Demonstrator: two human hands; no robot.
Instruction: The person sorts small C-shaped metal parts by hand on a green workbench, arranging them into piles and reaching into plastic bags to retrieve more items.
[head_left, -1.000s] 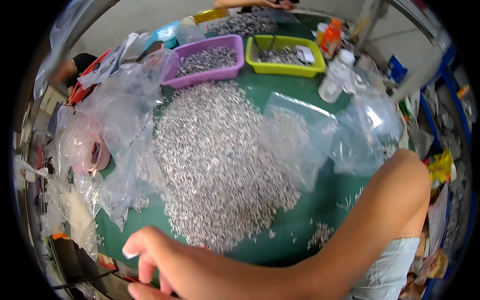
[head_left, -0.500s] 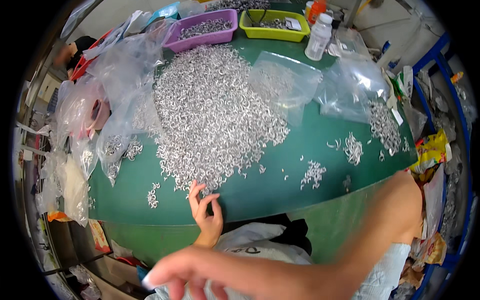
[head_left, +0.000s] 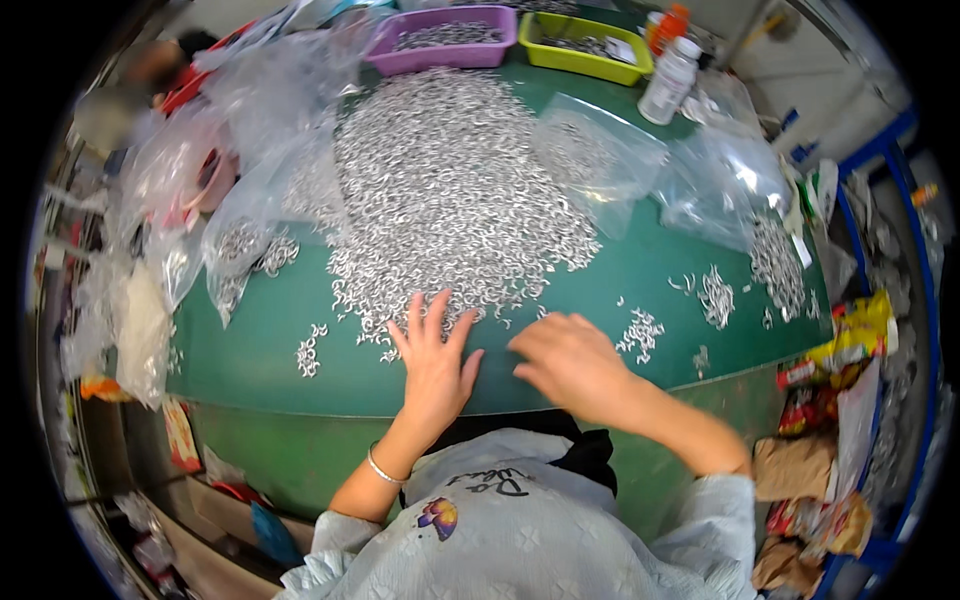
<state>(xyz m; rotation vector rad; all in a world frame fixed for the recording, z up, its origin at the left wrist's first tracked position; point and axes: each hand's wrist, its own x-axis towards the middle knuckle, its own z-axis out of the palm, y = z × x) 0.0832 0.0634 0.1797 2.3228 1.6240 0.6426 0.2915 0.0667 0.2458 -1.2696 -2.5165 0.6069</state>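
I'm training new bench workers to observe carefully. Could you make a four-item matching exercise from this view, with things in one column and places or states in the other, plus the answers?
Things
1. Left hand
2. Purple tray
3. White-capped bottle
4. Pale bracelet

Places or states
A. Just right of the yellow-green tray
B. Around a wrist
C. Fingers spread, at the near edge of the big heap of silvery curved pieces
D. At the far end of that heap

Right pairs: 1-C, 2-D, 3-A, 4-B
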